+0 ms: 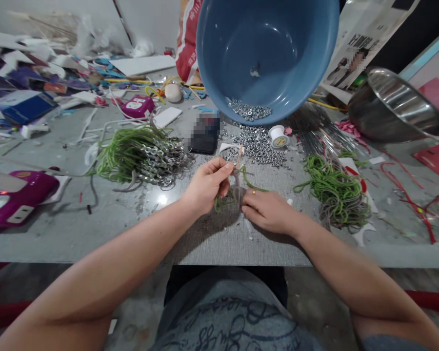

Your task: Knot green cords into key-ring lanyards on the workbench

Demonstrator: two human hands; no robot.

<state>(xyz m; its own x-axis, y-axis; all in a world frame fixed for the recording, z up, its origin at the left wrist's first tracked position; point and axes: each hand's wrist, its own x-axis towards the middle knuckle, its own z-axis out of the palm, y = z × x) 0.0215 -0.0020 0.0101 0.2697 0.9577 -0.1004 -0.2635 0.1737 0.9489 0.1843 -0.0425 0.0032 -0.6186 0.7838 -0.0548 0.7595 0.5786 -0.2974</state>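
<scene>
My left hand [209, 186] is closed in a pinch on a green and grey cord [236, 181] above the front of the table. A thin, light-coloured stick [239, 155] rises just beyond its fingertips. My right hand [265, 208] lies low beside it, with curled fingers closed at the grey strand; its fingertips are partly hidden. A short green length runs from between the hands over toward the right one. Past the hands, many small metal nuts [258, 146] are spread on the table, near a small white spool [278, 137] and a dark phone [204, 134].
A large blue basin [267, 53] stands tilted at the back with more nuts inside. Left lies a bundle of green cords with metal pieces [142, 153]; right, a tangled green and grey cord pile [329, 190]. A steel bowl [397, 107] and purple devices [22, 197] flank the workspace.
</scene>
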